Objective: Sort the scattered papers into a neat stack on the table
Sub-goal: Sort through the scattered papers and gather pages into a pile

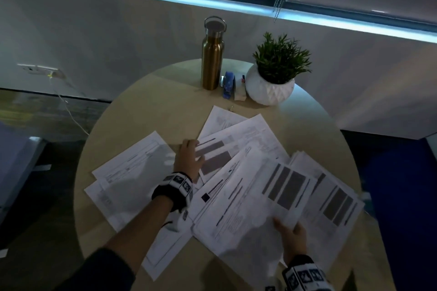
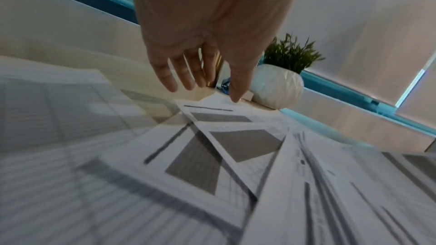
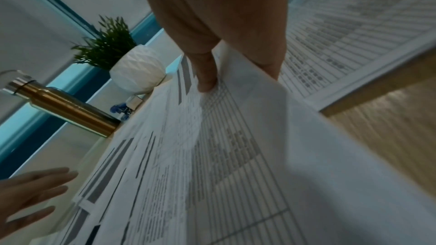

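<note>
**Right hand pinches a sheaf of printed sheets; left hand hovers flat over the scatter**

Nearest the person, the right hand (image 1: 294, 236) pinches a few printed sheets (image 1: 250, 198) at their near edge, thumb on top and the other fingers beneath, as the right wrist view shows; the sheets slope up off the round wooden table (image 1: 142, 111). Just right of them, a loose pile of papers (image 1: 335, 205) lies on the table at its right edge. On the left, more sheets (image 1: 127, 179) lie overlapping, flat on the wood. Further in, the left hand (image 1: 189, 158) is stretched out palm down with straight, slightly spread fingers, above a page with grey blocks (image 1: 215, 158); whether it touches the paper cannot be told. Beyond, other pages fan toward the table's middle. At the far edge stand a gold metal bottle (image 1: 212, 59), a blue stapler (image 1: 228, 85), a small white object (image 1: 240, 88) and a green plant in a white faceted pot (image 1: 269, 87).
</note>
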Demonstrator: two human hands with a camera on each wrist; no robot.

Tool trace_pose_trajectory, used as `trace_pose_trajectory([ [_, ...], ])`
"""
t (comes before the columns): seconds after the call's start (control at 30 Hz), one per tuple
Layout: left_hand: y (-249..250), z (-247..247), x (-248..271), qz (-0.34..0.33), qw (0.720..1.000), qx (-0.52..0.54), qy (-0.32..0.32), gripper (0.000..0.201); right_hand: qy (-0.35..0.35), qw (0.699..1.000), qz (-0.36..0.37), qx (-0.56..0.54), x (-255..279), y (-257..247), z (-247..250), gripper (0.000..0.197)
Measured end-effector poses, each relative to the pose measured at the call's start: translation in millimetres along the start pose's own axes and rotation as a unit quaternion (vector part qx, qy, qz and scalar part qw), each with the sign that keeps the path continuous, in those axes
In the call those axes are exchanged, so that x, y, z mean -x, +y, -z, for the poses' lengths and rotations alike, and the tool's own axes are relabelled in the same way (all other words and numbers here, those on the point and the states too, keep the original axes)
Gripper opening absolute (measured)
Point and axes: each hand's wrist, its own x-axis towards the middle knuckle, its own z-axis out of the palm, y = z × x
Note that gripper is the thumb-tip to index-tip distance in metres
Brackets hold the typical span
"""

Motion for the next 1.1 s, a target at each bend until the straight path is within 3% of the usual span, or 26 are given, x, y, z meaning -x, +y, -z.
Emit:
trace_pose_trajectory([
  [0.1,15.7,-2.6,-23.9,0.014,0.997,-0.065,-0.039,0.062,0.026,0.999,-0.011,0.033,-7.0,7.9,0.3,0.038],
  [0.2,26.0,-10.3,-46.7,0.110,0.987,-0.085,-0.087,0.084,0.029,0.999,-0.029,0.023,-8.9,12.0,1.0,0.057],
  [0.3,30.7,-12.5,-59.8,0.166,0.977,-0.074,-0.110,0.081,0.021,0.999,-0.033,0.028,-13.6,18.6,2.5,0.083],
  [0.37,32.3,-13.0,-61.3,0.148,0.976,-0.059,-0.145,0.061,0.012,0.999,-0.033,0.031,-10.2,14.7,1.4,0.072],
  [0.47,34.6,-11.7,-55.8,0.104,0.981,-0.036,-0.158,0.057,-0.010,0.999,-0.040,0.019,-8.6,7.2,1.3,0.045],
  [0.57,32.0,-5.6,-47.8,0.034,0.986,-0.005,-0.161,0.050,-0.031,0.998,-0.032,-0.033,-8.8,-0.5,2.1,0.031],
  [0.63,22.1,0.6,-40.3,0.011,0.987,0.018,-0.158,0.053,-0.050,0.997,-0.017,-0.061,-5.7,-9.2,2.4,0.020],
  [0.7,8.1,6.5,-28.0,-0.004,0.979,0.031,-0.201,0.067,-0.070,0.993,0.009,-0.092,-4.3,-17.3,0.4,0.012],
  [0.77,-2.5,10.1,-9.7,-0.015,0.957,0.090,-0.274,0.077,-0.074,0.992,0.030,-0.097,-6.1,-23.3,-4.4,0.011],
  [0.83,-8.8,9.1,7.5,0.020,0.935,0.181,-0.306,0.078,-0.077,0.993,0.051,-0.077,-9.6,-24.5,-13.0,0.017],
  [0.9,-4.5,8.7,24.5,0.080,0.925,0.250,-0.274,0.074,-0.073,0.994,0.073,-0.047,-12.8,-24.4,-23.9,0.023],
  [0.97,-2.4,2.7,35.1,0.127,0.933,0.246,-0.231,0.089,-0.074,0.993,0.088,-0.019,-15.3,-23.9,-33.8,0.016],
  [1.03,0.1,-6.4,43.4,0.095,0.956,0.203,-0.190,0.085,-0.082,0.992,0.098,0.004,-16.9,-23.5,-40.2,0.011],
  [1.1,4.5,-11.0,50.0,0.068,0.972,0.183,-0.134,0.066,-0.090,0.991,0.103,0.002,-16.2,-24.3,-41.2,0.016],
])
